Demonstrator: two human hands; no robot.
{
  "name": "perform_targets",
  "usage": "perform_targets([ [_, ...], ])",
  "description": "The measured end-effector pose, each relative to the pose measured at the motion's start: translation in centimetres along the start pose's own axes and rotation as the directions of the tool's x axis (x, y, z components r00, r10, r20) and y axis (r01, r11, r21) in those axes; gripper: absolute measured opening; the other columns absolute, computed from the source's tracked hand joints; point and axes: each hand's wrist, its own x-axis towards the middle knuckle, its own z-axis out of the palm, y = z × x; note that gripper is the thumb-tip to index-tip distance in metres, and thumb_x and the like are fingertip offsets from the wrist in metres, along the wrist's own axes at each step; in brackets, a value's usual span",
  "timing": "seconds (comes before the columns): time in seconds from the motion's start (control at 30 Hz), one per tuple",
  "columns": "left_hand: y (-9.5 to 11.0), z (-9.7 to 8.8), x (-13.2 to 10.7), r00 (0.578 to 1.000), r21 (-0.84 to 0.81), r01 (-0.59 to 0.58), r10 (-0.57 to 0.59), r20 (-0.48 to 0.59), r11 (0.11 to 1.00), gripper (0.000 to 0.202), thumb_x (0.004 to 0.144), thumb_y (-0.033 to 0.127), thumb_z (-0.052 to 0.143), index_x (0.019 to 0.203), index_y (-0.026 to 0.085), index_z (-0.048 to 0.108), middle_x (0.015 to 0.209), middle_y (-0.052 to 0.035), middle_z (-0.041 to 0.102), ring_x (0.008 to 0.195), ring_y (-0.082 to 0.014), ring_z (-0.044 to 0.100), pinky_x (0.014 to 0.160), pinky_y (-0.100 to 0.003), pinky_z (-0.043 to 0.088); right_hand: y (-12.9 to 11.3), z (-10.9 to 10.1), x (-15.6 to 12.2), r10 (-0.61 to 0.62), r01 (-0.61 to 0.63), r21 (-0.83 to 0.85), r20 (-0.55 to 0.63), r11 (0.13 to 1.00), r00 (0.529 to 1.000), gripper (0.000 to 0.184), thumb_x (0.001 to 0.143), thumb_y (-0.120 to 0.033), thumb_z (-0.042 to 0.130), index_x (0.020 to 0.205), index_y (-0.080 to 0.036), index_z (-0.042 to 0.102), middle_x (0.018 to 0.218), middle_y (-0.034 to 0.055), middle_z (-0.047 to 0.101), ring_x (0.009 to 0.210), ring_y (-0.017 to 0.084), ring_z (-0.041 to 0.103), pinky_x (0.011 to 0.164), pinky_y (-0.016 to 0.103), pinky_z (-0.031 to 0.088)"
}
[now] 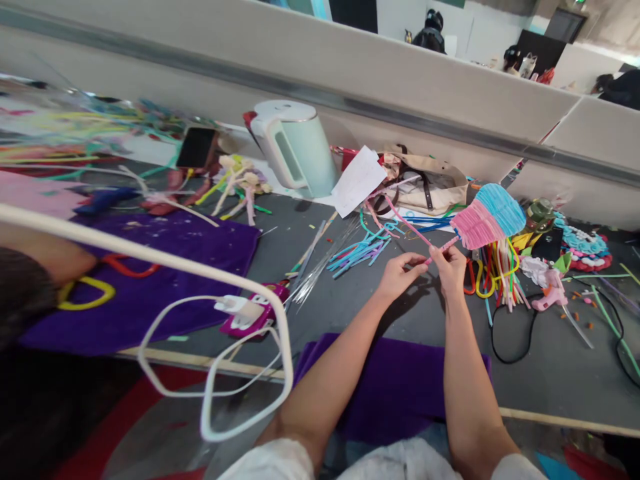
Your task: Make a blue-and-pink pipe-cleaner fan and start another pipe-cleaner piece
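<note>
- Pink and blue, that fuzzy paddle-shaped piece (490,217) is up over the bench (560,380), tilted towards the far edge, just beyond the right hand!
- Here's the left hand (404,275), pinching the lower end of the piece's pink stem.
- And the right hand (451,268) grips higher up, nearer the paddle, thumb and finger closed on the stem; a loose pink strand (407,221) slants from those fingers towards the far edge.
- Under the forearms, a purple cloth (400,387) lies folded over the bench's near edge.
- Along the far edge we have a pale green kettle (320,153), white paper (357,180) and a beige bag (453,180).
- Short blue and purple stems (360,253) lie just past the left hand.
- Out to the right, there's a pink glue gun (553,291); near the front edge at left, a magenta power strip (273,301).
</note>
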Motion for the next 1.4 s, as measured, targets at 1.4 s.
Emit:
perform_targets([
  [1.4, 2.3, -0.5, -1.1, 0.922, -0.264, 0.247, -0.143, 0.360, 0.932, 0.038, 0.082, 0.051, 0.066, 0.079, 0.013, 0.066, 0.057, 0.0008, 0.054, 0.055, -0.0113, 0.051, 0.061, -0.027, 0.050, -0.6, -0.2, 0.0, -0.008, -0.014, 0.215, 0.104, 0.977, 0.995, 0.032, 0.072, -0.039, 0.076, 0.059, -0.019, 0.054, 0.061, -0.0037, 0.051, 0.058, 0.010, 0.044, 0.061, 0.026, 0.039],
])
